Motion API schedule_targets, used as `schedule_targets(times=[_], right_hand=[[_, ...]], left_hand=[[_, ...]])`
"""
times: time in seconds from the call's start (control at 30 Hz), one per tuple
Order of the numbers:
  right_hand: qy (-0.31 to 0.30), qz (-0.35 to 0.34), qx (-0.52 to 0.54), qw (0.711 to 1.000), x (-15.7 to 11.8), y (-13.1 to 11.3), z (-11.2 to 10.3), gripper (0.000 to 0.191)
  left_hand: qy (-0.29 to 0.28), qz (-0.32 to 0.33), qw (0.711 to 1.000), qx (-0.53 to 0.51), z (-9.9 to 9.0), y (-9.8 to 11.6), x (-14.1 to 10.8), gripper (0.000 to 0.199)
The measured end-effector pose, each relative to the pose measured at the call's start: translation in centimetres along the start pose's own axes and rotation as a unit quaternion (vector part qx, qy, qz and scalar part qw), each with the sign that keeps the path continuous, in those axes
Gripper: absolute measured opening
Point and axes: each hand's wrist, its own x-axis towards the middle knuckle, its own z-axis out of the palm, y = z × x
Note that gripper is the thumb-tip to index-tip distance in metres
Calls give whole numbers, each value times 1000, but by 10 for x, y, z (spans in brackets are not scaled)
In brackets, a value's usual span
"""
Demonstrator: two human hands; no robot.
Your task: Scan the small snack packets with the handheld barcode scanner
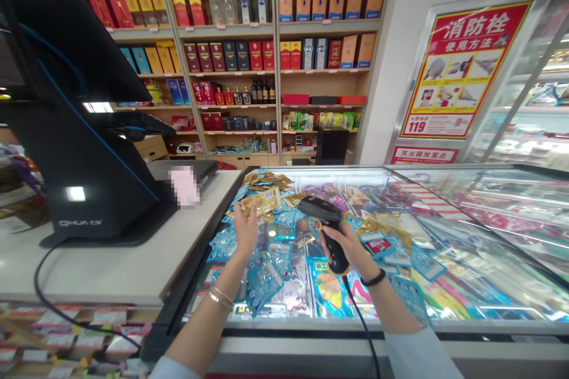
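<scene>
From my remote view, my left hand (246, 231) pinches a gold packet (269, 200) between thumb and fingers, its printed barcode facing up. My right hand (351, 249) is wrapped around the grip of a black scanner (320, 208), whose head sits near the packet's right end. I see 2 thin bracelets (220, 297) on my left wrist and 1 black band (374, 278) on my right; the scanner's cable (362, 315) drops toward me.

Around and below both hands, blue packets (264, 287) lie on a glass-topped case (311, 327); more gold packets (269, 179) are heaped just beyond my left hand. Left of that hand, a white tabletop (133, 275) carries a black terminal (95, 189) and a pixelated pink item (184, 185). Farthest out, shelves (329, 25) of boxes and bottles stand ahead, with a red-and-yellow poster (466, 71) marked 119 to the right.
</scene>
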Motion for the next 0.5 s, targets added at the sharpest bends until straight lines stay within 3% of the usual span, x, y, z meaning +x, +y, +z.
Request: schedule_targets(times=[0.5], right_hand=[[-16, -4, -23, 1000, -3, 0, -5, 36]], left_hand=[[21, 18, 999, -18, 0, 1, 2, 44]])
